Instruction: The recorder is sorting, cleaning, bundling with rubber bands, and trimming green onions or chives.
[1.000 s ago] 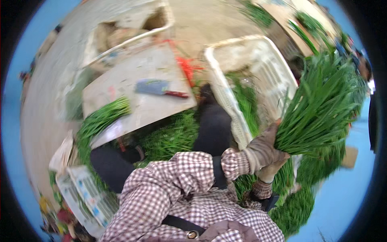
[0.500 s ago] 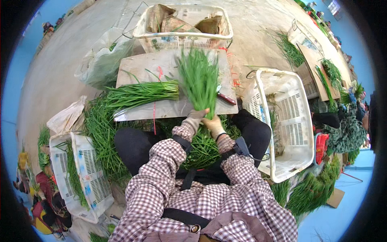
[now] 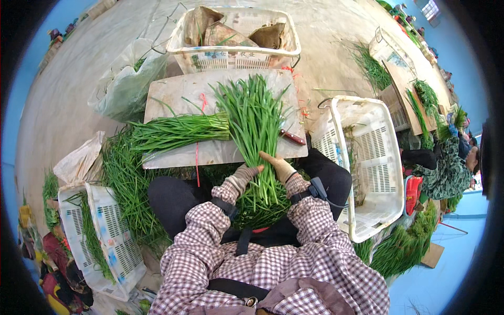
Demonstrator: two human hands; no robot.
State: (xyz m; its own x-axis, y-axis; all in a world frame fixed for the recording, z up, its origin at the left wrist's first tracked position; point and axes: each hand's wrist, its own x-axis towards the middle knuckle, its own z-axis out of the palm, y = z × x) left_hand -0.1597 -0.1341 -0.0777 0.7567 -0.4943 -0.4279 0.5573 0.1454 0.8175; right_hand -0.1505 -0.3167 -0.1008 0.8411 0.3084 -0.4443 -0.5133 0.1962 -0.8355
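A thick bunch of garlic chives (image 3: pixel 254 123) lies over the board (image 3: pixel 181 86), leaf tips pointing away and pale stalk ends hanging past its near edge. My gloved left hand (image 3: pixel 245 175) presses against the bunch from the left, its fingers partly hidden by the stalks. From the other side my gloved right hand (image 3: pixel 279 167) closes round it, thumb over the top. A second bunch of chives (image 3: pixel 181 127) rests crosswise to the left, with a red tie (image 3: pixel 198 163) dangling below. Right of the held bunch is a knife (image 3: pixel 293 137) with a dark red handle; leaves cover its blade.
A white crate (image 3: pixel 236 62) stands beyond the board, and another crate (image 3: pixel 375 173) at my right. Loose chives (image 3: pixel 126 181) heap beside my left knee, near a tilted crate (image 3: pixel 113 241). A plastic bag (image 3: pixel 126 86) sits far left. Another person (image 3: pixel 449 168) is at the far right.
The held bunch has come toward me, and its stalk ends now stick out below my hands. My hands have moved farther apart along its sides. The view has shifted slightly.
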